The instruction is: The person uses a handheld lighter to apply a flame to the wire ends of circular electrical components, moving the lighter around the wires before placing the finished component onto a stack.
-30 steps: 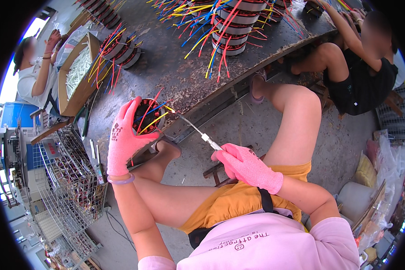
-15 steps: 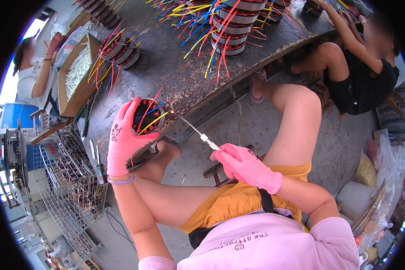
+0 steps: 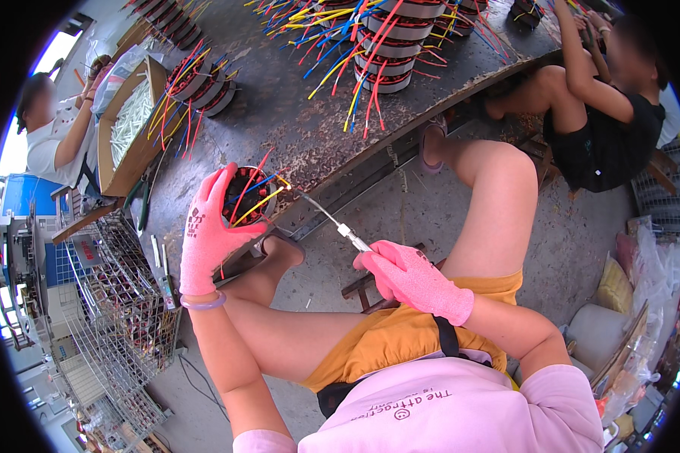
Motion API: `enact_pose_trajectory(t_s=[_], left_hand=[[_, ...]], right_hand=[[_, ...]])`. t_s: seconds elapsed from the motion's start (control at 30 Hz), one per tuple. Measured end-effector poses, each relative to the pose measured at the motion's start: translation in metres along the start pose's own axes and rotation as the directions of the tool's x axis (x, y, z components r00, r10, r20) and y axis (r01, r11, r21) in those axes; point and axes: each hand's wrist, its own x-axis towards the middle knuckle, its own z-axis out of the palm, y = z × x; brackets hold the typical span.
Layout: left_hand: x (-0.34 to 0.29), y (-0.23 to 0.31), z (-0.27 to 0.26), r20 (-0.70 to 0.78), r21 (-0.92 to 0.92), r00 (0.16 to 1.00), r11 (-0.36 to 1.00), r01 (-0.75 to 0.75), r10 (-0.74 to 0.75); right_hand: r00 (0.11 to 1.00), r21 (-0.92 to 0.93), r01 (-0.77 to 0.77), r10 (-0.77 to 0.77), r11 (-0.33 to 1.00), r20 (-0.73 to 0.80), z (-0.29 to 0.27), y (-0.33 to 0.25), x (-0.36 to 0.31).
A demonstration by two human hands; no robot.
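Observation:
At the near edge of the workbench, my left hand (image 3: pixel 210 226), in a pink glove, curls round a motor stator (image 3: pixel 240 183), with fingers and thumb on its rim. Red, blue and yellow sleeved wires (image 3: pixel 258 207) stick out of the stator toward the right. My right hand (image 3: pixel 415 281), gloved the same way, is closed on a pen-like tool (image 3: pixel 345 230) with a thin metal shaft and a white collar. The tool's tip is close beside the wire ends, where a small bright spot shows; whether they touch I cannot tell.
Stacked stators (image 3: pixel 389 53) with coloured wires stand on the workbench (image 3: pixel 295 113), and another stack (image 3: pixel 200 84) sits farther left. A cardboard box (image 3: pixel 113 177) holds white sleeves. Wire baskets (image 3: pixel 121 279) stand at left. One person (image 3: pixel 60 136) sits left, another (image 3: pixel 604 128) right.
The blue and yellow wire ends have shifted slightly toward the tool's tip, and the glow there has changed. Both my hands have stayed almost still. The two other people have moved their arms and heads.

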Motion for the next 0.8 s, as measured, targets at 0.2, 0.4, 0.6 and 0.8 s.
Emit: enact_pose_trajectory(t_s=[0.2, 0.4, 0.6, 0.8], left_hand=[[0.001, -0.003, -0.001, 0.015, -0.020, 1.000, 1.000, -0.006, 0.006], [0.001, -0.002, -0.002, 0.020, -0.029, 1.000, 1.000, 0.003, -0.003], [0.001, 0.001, -0.002, 0.031, -0.042, 0.999, 0.999, 0.016, -0.015], [0.001, -0.001, -0.003, 0.049, -0.018, 0.998, 0.999, 0.033, -0.032]], right_hand=[[1.000, 0.002, 0.006, -0.006, 1.000, -0.008, -0.001, -0.001, -0.001], [0.994, -0.016, 0.111, -0.111, 0.994, 0.008, 0.000, 0.009, 0.001], [0.999, 0.022, 0.047, -0.047, 0.999, 0.013, 0.002, 0.008, 0.002], [1.000, 0.036, 0.027, -0.028, 0.999, 0.008, 0.002, 0.007, 0.001]])
